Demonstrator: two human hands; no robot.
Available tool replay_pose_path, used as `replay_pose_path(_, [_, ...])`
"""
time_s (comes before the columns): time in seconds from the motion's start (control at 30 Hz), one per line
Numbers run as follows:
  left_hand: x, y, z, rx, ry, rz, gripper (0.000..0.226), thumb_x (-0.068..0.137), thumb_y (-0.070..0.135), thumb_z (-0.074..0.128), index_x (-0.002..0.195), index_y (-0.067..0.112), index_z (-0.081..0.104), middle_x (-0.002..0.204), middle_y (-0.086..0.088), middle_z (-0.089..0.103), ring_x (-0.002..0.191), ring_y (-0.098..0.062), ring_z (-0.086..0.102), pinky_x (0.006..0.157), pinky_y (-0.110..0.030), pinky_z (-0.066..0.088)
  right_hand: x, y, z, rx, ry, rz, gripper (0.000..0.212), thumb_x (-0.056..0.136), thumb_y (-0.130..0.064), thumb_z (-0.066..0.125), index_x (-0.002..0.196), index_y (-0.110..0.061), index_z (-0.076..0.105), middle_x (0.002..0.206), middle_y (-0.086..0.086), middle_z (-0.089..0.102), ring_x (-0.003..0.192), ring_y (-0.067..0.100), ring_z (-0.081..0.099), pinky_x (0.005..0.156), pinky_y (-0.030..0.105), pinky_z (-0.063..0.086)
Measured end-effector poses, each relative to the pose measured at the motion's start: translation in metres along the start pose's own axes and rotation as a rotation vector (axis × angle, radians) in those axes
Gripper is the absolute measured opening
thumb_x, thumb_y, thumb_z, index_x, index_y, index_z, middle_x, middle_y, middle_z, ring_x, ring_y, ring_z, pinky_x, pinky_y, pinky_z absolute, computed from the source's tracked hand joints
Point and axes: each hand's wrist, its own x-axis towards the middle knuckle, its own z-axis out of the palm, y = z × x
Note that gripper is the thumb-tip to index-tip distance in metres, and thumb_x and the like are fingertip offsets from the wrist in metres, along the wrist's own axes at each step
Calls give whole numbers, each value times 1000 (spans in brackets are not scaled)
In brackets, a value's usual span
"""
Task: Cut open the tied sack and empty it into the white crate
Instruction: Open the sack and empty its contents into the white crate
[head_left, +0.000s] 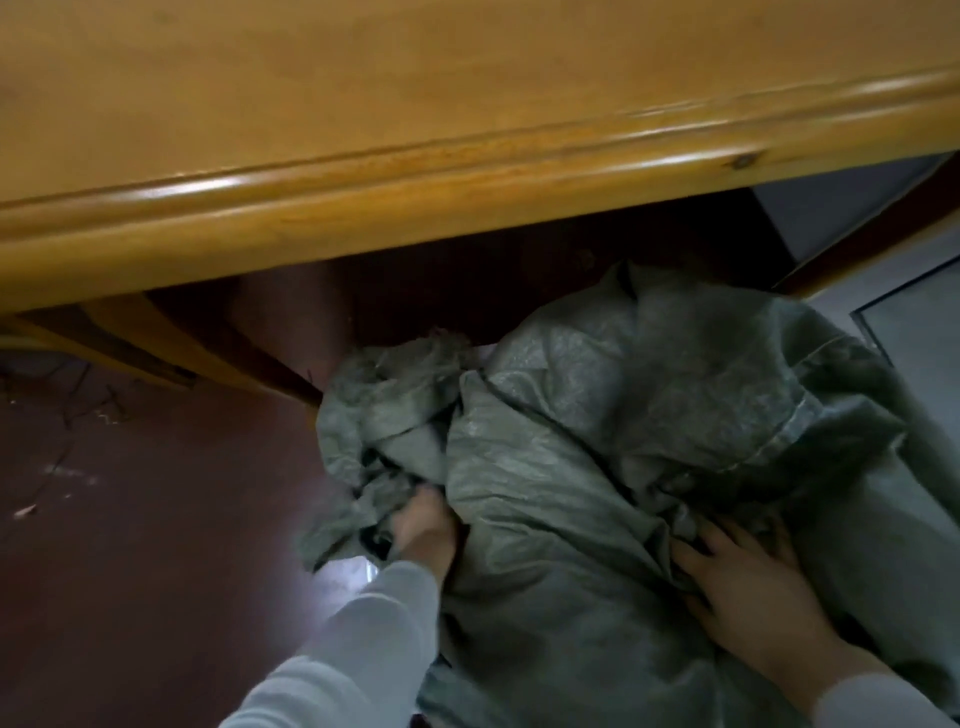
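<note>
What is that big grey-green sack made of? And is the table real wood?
The sack looks like woven plastic: fine weave texture, dull sheen, stiff creases. The table looks like varnished wood, perhaps veneer: orange-brown grain, a dark knot on its rounded edge, glossy highlights.

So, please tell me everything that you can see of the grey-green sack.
The sack is grey-green woven plastic, as it looks, large, crumpled and slack. It lies on the dark red floor, partly under the wooden table. The left hand grips its bunched end; the right hand presses flat on its folds. No tie shows.
</note>
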Motion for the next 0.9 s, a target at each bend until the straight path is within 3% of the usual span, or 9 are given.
replay_pose_path(0.07, [-1, -10, -32, 94, 442, -14, 47, 88, 38, 56, 122, 8, 46, 127, -15, 55, 121, -35, 49, 100, -42, 38, 3, -4, 1, -12, -27, -30, 73, 21, -44, 88, 90, -35, 65, 83, 5, 74, 70, 32, 72, 64, 70, 47])
replay_pose_path(0.2, [-3, -20, -78, -611, 599, -72, 44, 81, 31, 56, 111, -2, 51, 116, -28, 56, 115, -42, 51, 97, -45, 38, 5, -12, -9, -67, -47, -9, 65, 17, -38, 91, 79, -29, 76, 83, 11, 74, 70, 38, 71, 63, 74, 45])
replay_pose_path(0.33, [6, -42, -95, -730, 844, -281, 48, 87, 33, 57, 122, 2, 44, 124, -24, 56, 113, -41, 55, 96, -42, 41, 7, -32, -34, -66, -111, 62, 60, 85, -40, 56, 141, -43, 34, 153, 4, 30, 142, 32, 27, 110, 66, 13])
replay_pose_path(0.47, [51, -70, -99, -769, 403, -471, 129, 31, 91, 61, 131, 12, 44, 134, -16, 53, 118, -41, 54, 102, -55, 41, 13, -38, -25, -40, -125, 81, 54, 94, -36, 39, 146, -42, 22, 159, 2, 12, 146, 29, 10, 115, 60, 9])
replay_pose_path(0.53, [69, -63, -98, -968, 68, -472, 140, 7, 92, 59, 123, 15, 57, 124, -15, 63, 111, -40, 59, 101, -60, 40, 15, -41, -24, -32, -142, 100, 54, 95, -39, 37, 146, -41, 19, 159, 1, 9, 146, 29, 8, 114, 59, 8])
replay_pose_path(0.6, [54, -29, -98, -871, -81, -377, 141, 18, 92, 63, 136, 16, 47, 137, -14, 54, 120, -39, 54, 106, -58, 36, 17, -44, -22, -48, -172, 102, 52, 96, -40, 35, 146, -41, 20, 159, 0, 8, 146, 29, 7, 114, 59, 8])
replay_pose_path(0.67, [43, -3, -94, -545, 38, -308, 134, 45, 77, 74, 148, 12, 19, 150, -11, 34, 134, -38, 40, 114, -52, 28, 19, -46, -19, -65, -172, 93, 50, 97, -40, 33, 146, -40, 21, 159, 1, 9, 146, 30, 7, 114, 59, 8])
replay_pose_path(0.8, [47, 7, -92, -346, 349, -192, 55, 71, 24, 75, 115, -4, 57, 116, -23, 64, 106, -36, 62, 92, -39, 51, 18, -54, -23, -19, -142, 72, 49, 98, -38, 31, 146, -40, 21, 159, 1, 9, 146, 29, 8, 114, 57, 9])
replay_pose_path(0.9, [19, 36, -74, -310, 259, 33, 24, 84, 10, 64, 100, -6, 64, 103, -25, 66, 102, -35, 63, 92, -42, 50, 17, -53, -30, 10, -176, 44, 49, 98, -37, 30, 146, -40, 20, 160, 1, 9, 146, 29, 9, 114, 59, 7])
